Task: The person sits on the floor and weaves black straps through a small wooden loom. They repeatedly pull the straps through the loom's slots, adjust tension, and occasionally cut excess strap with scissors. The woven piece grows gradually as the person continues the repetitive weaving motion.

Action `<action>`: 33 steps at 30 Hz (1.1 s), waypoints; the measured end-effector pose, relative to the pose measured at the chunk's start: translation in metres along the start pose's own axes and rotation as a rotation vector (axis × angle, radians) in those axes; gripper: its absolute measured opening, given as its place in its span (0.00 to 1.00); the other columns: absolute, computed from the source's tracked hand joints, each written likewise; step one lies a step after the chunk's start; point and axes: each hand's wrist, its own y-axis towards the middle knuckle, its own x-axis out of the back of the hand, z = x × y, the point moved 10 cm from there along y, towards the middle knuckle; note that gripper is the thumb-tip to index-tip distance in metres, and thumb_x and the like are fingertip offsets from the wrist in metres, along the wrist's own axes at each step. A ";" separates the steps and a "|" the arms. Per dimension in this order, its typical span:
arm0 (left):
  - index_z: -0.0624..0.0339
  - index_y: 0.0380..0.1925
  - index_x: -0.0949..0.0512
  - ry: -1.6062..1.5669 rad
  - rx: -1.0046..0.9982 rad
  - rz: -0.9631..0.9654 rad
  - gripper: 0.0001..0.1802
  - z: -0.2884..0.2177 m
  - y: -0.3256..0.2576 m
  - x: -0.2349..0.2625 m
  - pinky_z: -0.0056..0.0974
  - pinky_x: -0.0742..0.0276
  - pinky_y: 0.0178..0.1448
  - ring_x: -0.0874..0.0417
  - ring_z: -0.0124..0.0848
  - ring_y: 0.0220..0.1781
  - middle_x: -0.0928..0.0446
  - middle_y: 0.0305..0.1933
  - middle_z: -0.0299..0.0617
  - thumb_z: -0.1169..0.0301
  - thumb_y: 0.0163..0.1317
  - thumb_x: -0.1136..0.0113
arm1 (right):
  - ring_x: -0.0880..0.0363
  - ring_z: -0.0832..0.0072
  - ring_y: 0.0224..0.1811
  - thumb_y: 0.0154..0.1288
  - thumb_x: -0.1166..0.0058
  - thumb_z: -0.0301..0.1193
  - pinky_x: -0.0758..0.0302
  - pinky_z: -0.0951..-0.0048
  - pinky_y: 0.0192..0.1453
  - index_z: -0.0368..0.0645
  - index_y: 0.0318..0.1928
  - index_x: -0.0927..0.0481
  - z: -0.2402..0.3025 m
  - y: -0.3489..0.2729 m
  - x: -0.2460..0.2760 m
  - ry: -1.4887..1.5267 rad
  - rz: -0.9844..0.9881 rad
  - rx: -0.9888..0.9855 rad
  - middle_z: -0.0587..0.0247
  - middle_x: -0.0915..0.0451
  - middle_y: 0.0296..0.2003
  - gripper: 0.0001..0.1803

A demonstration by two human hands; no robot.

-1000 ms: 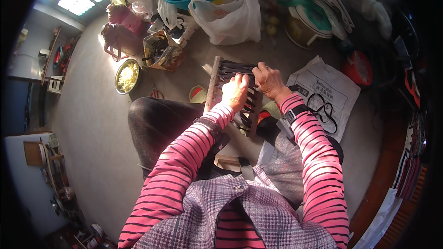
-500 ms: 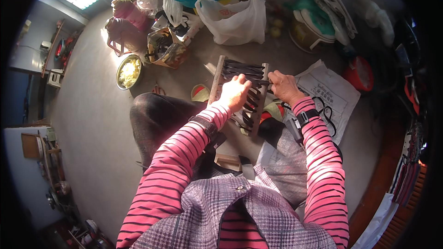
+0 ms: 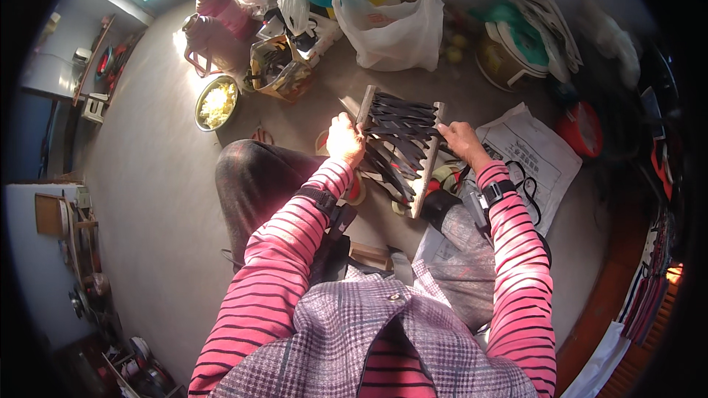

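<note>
A wooden frame [image 3: 423,184] with black strips [image 3: 402,116] laced between its two side rails is tilted up between my knees. Near the top the strips sit close together; lower down they spread and slant. My left hand [image 3: 345,140] is closed on the left rail, with the fingertips hidden. At the upper end of the right rail, my right hand [image 3: 462,141] is closed with thumb and fingers against the wood. Whether it also holds a strip end cannot be made out.
Loose black cord [image 3: 525,184] lies on a flattened white sack [image 3: 542,149] at the right. Red-handled scissors [image 3: 262,135] and a bowl of yellowish pieces [image 3: 218,105] are on the left floor. Beyond stand a cardboard box [image 3: 284,77], a white plastic bag [image 3: 394,33] and a bucket [image 3: 509,59].
My left hand has moved off the middle of the strips to the left rail, uncovering the lacing. My right hand stays by the right rail. The view has shifted slightly.
</note>
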 end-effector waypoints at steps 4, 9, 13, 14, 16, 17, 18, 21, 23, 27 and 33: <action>0.67 0.43 0.27 -0.132 0.168 0.170 0.16 0.023 -0.004 -0.022 0.50 0.25 0.52 0.20 0.56 0.47 0.22 0.42 0.61 0.63 0.67 0.47 | 0.18 0.49 0.36 0.61 0.41 0.49 0.25 0.55 0.42 0.32 0.30 0.20 0.002 -0.003 -0.006 -0.036 0.005 0.018 0.42 0.19 0.27 0.26; 0.71 0.49 0.26 -0.307 0.230 0.255 0.20 0.033 -0.010 -0.035 0.48 0.25 0.53 0.19 0.55 0.48 0.20 0.43 0.61 0.63 0.67 0.47 | 0.17 0.54 0.32 0.59 0.38 0.46 0.25 0.58 0.39 0.35 0.30 0.19 0.009 -0.006 0.000 -0.072 -0.013 0.034 0.48 0.19 0.25 0.22; 0.71 0.46 0.25 -0.512 0.363 0.389 0.20 0.044 -0.013 -0.055 0.48 0.24 0.50 0.18 0.55 0.44 0.19 0.38 0.60 0.62 0.66 0.46 | 0.18 0.57 0.29 0.57 0.39 0.41 0.26 0.62 0.37 0.36 0.28 0.20 0.019 -0.007 0.005 0.007 -0.051 0.105 0.50 0.20 0.23 0.18; 0.71 0.45 0.25 -0.504 0.365 0.405 0.20 0.046 -0.010 -0.057 0.48 0.24 0.49 0.18 0.55 0.43 0.19 0.38 0.60 0.62 0.66 0.46 | 0.19 0.58 0.28 0.56 0.39 0.40 0.26 0.63 0.37 0.36 0.28 0.20 0.021 -0.006 0.007 0.032 -0.069 0.118 0.51 0.21 0.22 0.17; 0.71 0.41 0.25 -0.389 0.289 0.342 0.18 0.045 -0.004 -0.053 0.42 0.26 0.46 0.19 0.42 0.37 0.20 0.32 0.53 0.62 0.67 0.47 | 0.19 0.57 0.28 0.55 0.40 0.38 0.26 0.63 0.36 0.36 0.28 0.21 0.024 -0.005 0.010 0.016 -0.111 0.148 0.51 0.22 0.22 0.15; 0.71 0.41 0.25 -0.362 0.270 0.302 0.18 0.044 -0.003 -0.051 0.43 0.26 0.46 0.19 0.45 0.38 0.20 0.33 0.55 0.62 0.68 0.48 | 0.19 0.57 0.28 0.55 0.40 0.37 0.26 0.63 0.36 0.36 0.27 0.22 0.025 -0.005 0.012 0.011 -0.127 0.156 0.51 0.22 0.22 0.15; 0.70 0.40 0.26 -0.334 0.251 0.264 0.18 0.043 -0.004 -0.049 0.45 0.26 0.46 0.19 0.47 0.38 0.20 0.33 0.56 0.61 0.69 0.49 | 0.19 0.56 0.29 0.55 0.40 0.37 0.27 0.62 0.36 0.36 0.27 0.22 0.023 -0.004 0.014 0.010 -0.152 0.144 0.51 0.22 0.22 0.14; 0.70 0.42 0.28 -0.277 0.227 0.247 0.20 0.039 -0.010 -0.051 0.51 0.27 0.50 0.21 0.59 0.44 0.22 0.38 0.65 0.59 0.71 0.54 | 0.19 0.54 0.29 0.55 0.41 0.37 0.27 0.61 0.36 0.37 0.27 0.23 0.019 -0.001 0.023 -0.003 -0.204 0.130 0.52 0.22 0.23 0.13; 0.70 0.43 0.28 -0.274 0.228 0.271 0.23 0.038 -0.009 -0.050 0.54 0.27 0.52 0.21 0.63 0.47 0.22 0.41 0.68 0.56 0.72 0.56 | 0.19 0.53 0.30 0.55 0.42 0.36 0.27 0.60 0.36 0.38 0.28 0.22 0.018 -0.001 0.020 -0.017 -0.183 0.125 0.52 0.21 0.23 0.13; 0.72 0.42 0.27 -0.280 0.260 0.356 0.29 0.036 0.002 -0.051 0.54 0.27 0.54 0.21 0.62 0.49 0.22 0.42 0.69 0.50 0.71 0.55 | 0.18 0.52 0.35 0.55 0.43 0.37 0.25 0.55 0.39 0.40 0.27 0.21 0.015 -0.001 0.018 -0.098 -0.146 0.057 0.51 0.20 0.25 0.12; 0.69 0.41 0.27 -0.193 0.199 0.381 0.32 0.023 0.019 -0.056 0.53 0.29 0.54 0.22 0.62 0.50 0.22 0.42 0.68 0.43 0.69 0.54 | 0.18 0.47 0.38 0.62 0.44 0.42 0.24 0.50 0.42 0.42 0.34 0.24 0.026 -0.025 0.022 -0.178 -0.418 0.065 0.50 0.18 0.27 0.15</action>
